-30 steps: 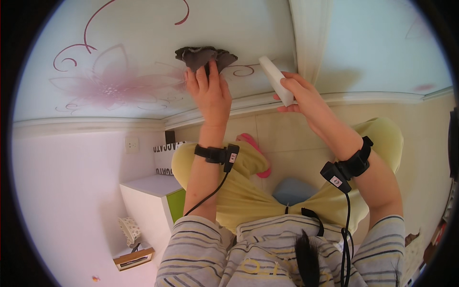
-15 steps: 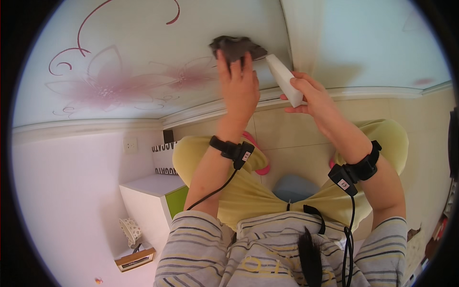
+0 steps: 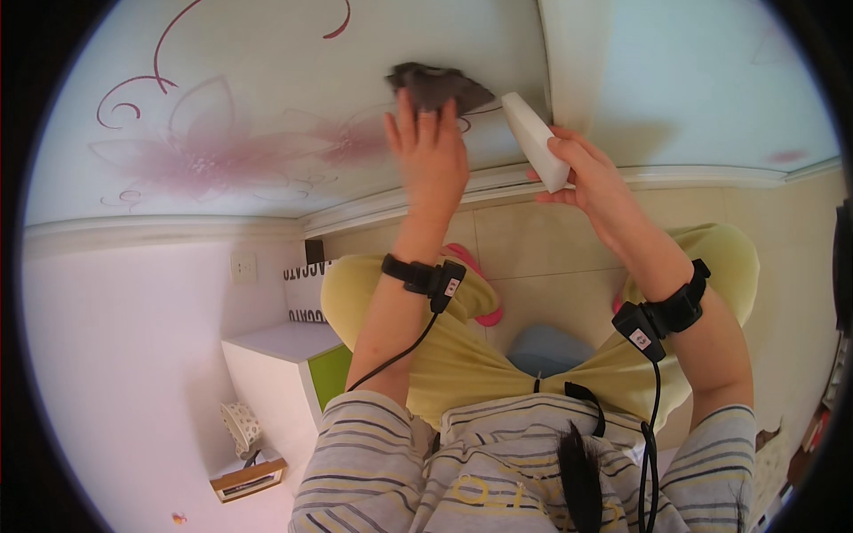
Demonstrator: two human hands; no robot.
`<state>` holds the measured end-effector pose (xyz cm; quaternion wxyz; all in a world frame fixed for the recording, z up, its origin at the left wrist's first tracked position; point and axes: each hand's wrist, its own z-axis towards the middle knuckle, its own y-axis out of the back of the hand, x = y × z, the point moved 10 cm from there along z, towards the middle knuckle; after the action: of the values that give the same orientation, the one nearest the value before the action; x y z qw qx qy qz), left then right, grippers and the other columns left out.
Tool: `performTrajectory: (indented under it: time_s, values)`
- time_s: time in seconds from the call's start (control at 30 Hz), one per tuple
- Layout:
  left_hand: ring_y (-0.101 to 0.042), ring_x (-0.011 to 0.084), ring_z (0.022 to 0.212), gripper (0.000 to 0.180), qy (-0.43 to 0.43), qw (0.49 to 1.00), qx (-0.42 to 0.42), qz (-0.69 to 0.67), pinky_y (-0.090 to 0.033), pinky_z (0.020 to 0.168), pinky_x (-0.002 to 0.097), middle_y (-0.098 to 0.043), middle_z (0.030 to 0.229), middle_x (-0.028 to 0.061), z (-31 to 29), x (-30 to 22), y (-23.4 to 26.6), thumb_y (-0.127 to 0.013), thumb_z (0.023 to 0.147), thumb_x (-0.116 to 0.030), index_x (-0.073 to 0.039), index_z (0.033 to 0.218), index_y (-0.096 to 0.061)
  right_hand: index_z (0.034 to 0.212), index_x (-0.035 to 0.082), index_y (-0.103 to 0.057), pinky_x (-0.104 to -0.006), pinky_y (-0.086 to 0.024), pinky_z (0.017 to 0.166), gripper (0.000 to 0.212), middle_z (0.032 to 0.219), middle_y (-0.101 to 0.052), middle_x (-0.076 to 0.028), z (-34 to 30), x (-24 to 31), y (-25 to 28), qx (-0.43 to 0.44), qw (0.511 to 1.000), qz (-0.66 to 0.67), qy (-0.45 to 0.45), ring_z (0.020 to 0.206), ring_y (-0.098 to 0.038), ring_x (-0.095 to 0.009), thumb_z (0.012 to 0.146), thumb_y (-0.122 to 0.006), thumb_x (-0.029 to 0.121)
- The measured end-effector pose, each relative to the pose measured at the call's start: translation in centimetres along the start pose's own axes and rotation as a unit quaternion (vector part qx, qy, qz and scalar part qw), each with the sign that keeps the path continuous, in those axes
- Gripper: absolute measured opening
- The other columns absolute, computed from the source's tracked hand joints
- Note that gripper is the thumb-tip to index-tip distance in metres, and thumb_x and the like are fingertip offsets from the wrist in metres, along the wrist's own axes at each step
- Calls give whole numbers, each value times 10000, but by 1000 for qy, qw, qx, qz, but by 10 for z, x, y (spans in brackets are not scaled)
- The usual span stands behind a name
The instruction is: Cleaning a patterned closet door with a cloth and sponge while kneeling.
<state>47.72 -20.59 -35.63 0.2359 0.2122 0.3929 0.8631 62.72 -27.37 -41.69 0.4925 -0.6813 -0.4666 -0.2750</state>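
My left hand (image 3: 429, 155) presses a dark grey cloth (image 3: 440, 87) against a pale glass panel (image 3: 267, 53) with pink flowers and dark red swirls. Its fingers are spread, with the tips on the lower part of the cloth. To the right of it, my right hand (image 3: 586, 173) is closed round one end of a long white block (image 3: 535, 142), thumb on top. The block tilts, its far end up toward the panel and apart from the cloth. What the block is exactly I cannot tell.
A white frame rail (image 3: 498, 182) runs under the panel, meeting the tiled floor (image 3: 524, 233). A blue-grey stool (image 3: 546, 348) is beneath me. To the left stand a white cabinet (image 3: 267, 355) with a green side and a wall socket (image 3: 243, 266). Black cables (image 3: 656, 417) hang from my arm straps.
My left hand has shifted slightly left, the cloth barely with it. The right hand and white block have moved a little to the right.
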Motion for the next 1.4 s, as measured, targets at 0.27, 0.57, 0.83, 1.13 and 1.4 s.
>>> performTrajectory:
  time_s: [0.27, 0.57, 0.83, 1.13, 1.4]
  values:
    - [-253, 505, 1400, 576, 158, 977, -144, -18, -214, 1151, 570, -265, 1521, 337, -4, 96, 66, -510, 981, -211, 53, 1468, -355, 1469, -8, -347, -369, -527, 889, 670, 1302, -526, -114, 2, 2, -11, -8, 1000, -3, 7, 1111, -588, -205, 973, -536, 400]
    - [-90, 457, 1484, 688, 373, 879, -182, -233, -132, 1196, 483, -28, 1594, 341, -22, 124, 43, -387, 1040, -308, 111, 1519, -125, 1389, 29, -471, -341, -538, 857, 568, 1217, -555, -99, -2, 6, -12, -31, 999, 3, 7, 1067, -590, -176, 957, -543, 390]
    - [-6, 464, 1493, 751, 348, 874, -53, -335, -45, 1199, 509, 34, 1586, 360, -33, 36, -16, -401, 1046, -369, 98, 1528, -62, 1423, 1, -432, -343, -539, 854, 627, 1244, -553, -109, -4, 7, -4, -40, 999, 8, 10, 1080, -594, -187, 958, -557, 402]
    - [-19, 486, 1484, 684, 308, 870, -2, -386, -75, 1190, 525, 54, 1589, 348, -35, 14, -25, -401, 1060, -303, 78, 1529, -82, 1429, -14, -420, -338, -535, 849, 635, 1237, -557, -109, -3, 8, -2, -31, 999, -2, 16, 1087, -591, -185, 962, -560, 393]
    - [-40, 463, 1489, 644, 327, 897, -116, -274, -100, 1194, 505, -2, 1596, 339, -31, 107, 20, -376, 1066, -298, 82, 1528, -139, 1468, -34, -344, -342, -521, 861, 703, 1272, -542, -111, -5, 15, -13, -13, 999, -43, 13, 1109, -590, -186, 959, -546, 405]
